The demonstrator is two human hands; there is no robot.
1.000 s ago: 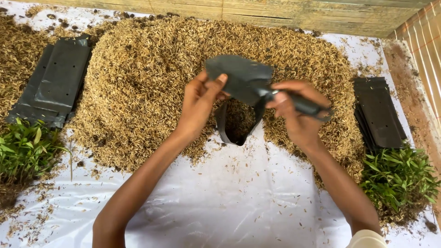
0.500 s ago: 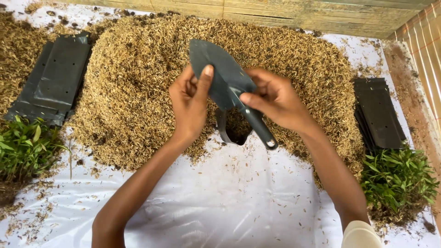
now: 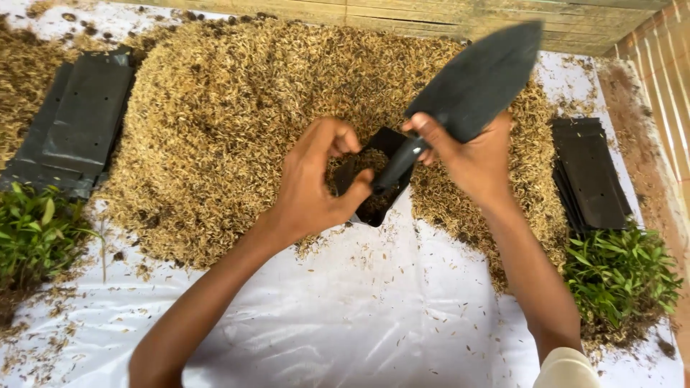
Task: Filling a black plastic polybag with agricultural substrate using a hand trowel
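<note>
Your right hand (image 3: pixel 471 154) has the trowel (image 3: pixel 471 82) lifted, dark blade tipped up and away toward the wooden wall (image 3: pixel 445 14), handle slanting down toward the middle. The fingers of that hand are clamped where the blade narrows into the handle, thumb on top. Your left hand (image 3: pixel 316 187) meets the lower end of the handle, fingers curled together; the thumb sits right against the handle tip, though whether that hand also pinches the rim of the bag below, I cannot tell.

That small black bag (image 3: pixel 374 190) stands open just under both hands, at the near edge of the big heap of husks (image 3: pixel 237 122), its mouth showing husks inside (partly hidden behind the left thumb). The heap spreads across the white sheet (image 3: pixel 345 316) covering the surface, with loose husks scattered over the bare part near you.

Out to your left lies a flat stack of empty black bags (image 3: pixel 75 133), and just in front of it a clump of green seedlings (image 3: pixel 36 230). To your right, the same pairing: another flat stack of bags (image 3: pixel 589 172) beside the heap, and a second bunch of green seedlings (image 3: pixel 618 276) just below it. Both stacks are well apart from your hands.
</note>
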